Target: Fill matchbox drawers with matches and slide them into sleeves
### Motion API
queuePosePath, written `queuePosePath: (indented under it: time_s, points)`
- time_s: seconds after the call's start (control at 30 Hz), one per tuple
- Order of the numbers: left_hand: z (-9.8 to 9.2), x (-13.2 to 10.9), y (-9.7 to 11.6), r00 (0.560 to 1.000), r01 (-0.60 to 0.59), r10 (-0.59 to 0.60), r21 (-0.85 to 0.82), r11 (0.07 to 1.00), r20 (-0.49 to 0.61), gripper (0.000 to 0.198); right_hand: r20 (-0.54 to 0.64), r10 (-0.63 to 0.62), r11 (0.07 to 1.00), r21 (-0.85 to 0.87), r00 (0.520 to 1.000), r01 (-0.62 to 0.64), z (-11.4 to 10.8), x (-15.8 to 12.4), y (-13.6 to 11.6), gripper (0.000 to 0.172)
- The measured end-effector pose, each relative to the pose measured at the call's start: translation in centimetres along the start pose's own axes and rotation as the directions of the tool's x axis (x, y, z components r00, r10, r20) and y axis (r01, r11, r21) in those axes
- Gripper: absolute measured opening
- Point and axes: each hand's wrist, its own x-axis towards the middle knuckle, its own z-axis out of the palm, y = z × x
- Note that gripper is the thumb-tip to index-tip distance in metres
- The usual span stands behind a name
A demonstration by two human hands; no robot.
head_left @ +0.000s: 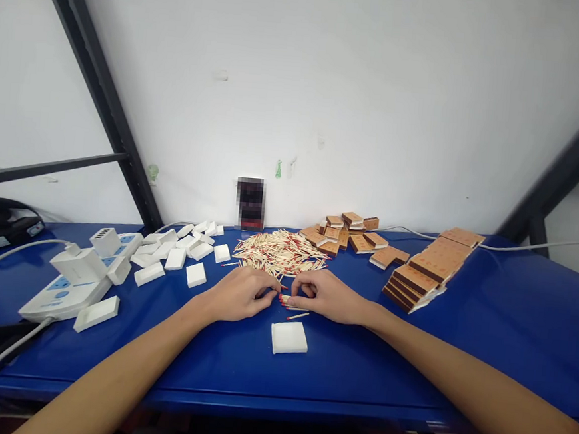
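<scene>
My left hand (247, 295) rests low over the blue table, thumb and forefinger curled together beside the red heads of a small row of matches (287, 301). What sits between those fingertips, if anything, is too small to make out. Facing it, my right hand (330, 297) is closed with thumb and finger on the stick ends of that row. One loose match (298, 316) lies just in front. Nearer to me is a white matchbox tray (289, 337), lying by itself. Behind both hands spreads a large heap of matches (281, 251).
White matchbox trays (176, 258) are scattered at left, beside a power strip (65, 296) with chargers and cables. Brown-orange matchboxes (351, 235) are piled behind right; a leaning stack of matchboxes (429, 265) stands farther right. A dark pixelated object (250, 204) stands against the wall.
</scene>
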Motion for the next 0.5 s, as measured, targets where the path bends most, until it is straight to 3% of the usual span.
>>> queuePosePath:
  time_s: [0.27, 0.5]
  points:
    - [-0.11, -0.01, 0.01, 1.0, 0.01, -0.01, 0.005, 1.0, 0.015, 0.021, -0.008, -0.012, 1.0, -0.013, 1.0, 0.012, 0.05, -0.11, 0.19, 0.036]
    - [-0.02, -0.03, 0.1, 1.0, 0.01, -0.01, 0.006, 1.0, 0.029, 0.022, 0.057, -0.032, 0.999, 0.019, 0.998, 0.031, -0.74, -0.41, -0.25, 0.038]
